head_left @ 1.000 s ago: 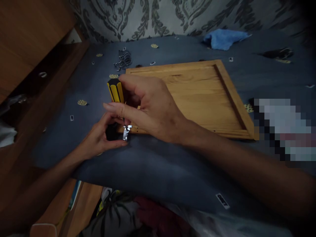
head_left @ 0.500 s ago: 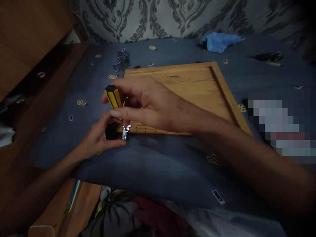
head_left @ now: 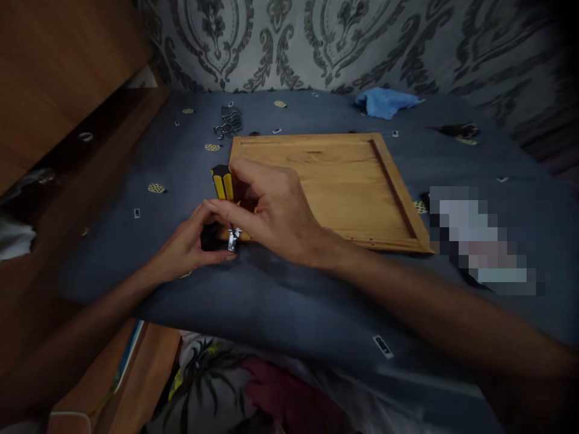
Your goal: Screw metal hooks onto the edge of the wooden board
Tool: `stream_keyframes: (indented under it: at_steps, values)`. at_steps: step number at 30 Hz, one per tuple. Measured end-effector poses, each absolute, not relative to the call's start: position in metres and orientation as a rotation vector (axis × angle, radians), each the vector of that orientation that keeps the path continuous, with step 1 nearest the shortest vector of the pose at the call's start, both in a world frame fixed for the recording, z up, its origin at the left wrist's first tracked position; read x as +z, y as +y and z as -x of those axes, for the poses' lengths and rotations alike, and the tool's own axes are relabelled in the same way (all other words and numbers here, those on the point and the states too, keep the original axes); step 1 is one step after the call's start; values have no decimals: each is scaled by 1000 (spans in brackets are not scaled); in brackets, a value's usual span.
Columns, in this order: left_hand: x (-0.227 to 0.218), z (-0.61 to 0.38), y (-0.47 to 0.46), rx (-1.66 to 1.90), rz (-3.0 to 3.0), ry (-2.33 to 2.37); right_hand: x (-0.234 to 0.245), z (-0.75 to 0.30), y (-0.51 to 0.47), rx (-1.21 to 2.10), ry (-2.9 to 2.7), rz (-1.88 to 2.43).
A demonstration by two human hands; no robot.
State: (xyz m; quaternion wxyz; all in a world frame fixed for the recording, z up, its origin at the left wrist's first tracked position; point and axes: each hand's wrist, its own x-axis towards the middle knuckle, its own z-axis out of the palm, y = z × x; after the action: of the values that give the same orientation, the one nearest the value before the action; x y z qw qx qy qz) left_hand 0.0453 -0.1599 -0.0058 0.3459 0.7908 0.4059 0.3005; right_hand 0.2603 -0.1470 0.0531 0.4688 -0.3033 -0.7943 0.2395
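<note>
Silver metal hinge-like fitting (head_left: 232, 241) at a panel's near left corner, both hands upon the work

Head view. The fitting lies at the near edge of a light brown, rectangular wooden panel with a raised rim (head_left: 344, 187), close to its left corner. The panel rests on a dark blue-grey patterned cloth (head_left: 294, 295). The fitting's long axis runs from near to far, roughly crosswise to that edge, and its near end projects beyond the wood toward the wearer.

The left hand (head_left: 187, 242) is the nearer of the two: it reaches in from the left, its thumb against the fitting's near end and its fingers curled around the far side, in what appears to be a steadying pinch. The right hand (head_left: 280, 217) comes across from the right, over the panel's edge, grasping a yellow-and-black ribbed screwdriver (head_left: 222, 182). The tool stands nearly upright above the fitting, its handle leaning slightly left; its shaft points down at the metal, though contact at the tip is too small to confirm.
</note>
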Motion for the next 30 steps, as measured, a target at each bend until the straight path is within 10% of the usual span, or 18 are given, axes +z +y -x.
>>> stream_keyframes:
  at_steps: [14,24,30]
  values:
    - [-6,-43,-160,766,-2150,1083,66,-278,-133,1234,-2059,445]
    - [-7,-43,-161,802,-2135,1056,54,-261,-145,510,-2035,771]
    - [-5,-43,-163,803,-2120,1064,69,-274,-141,804,-2135,664]
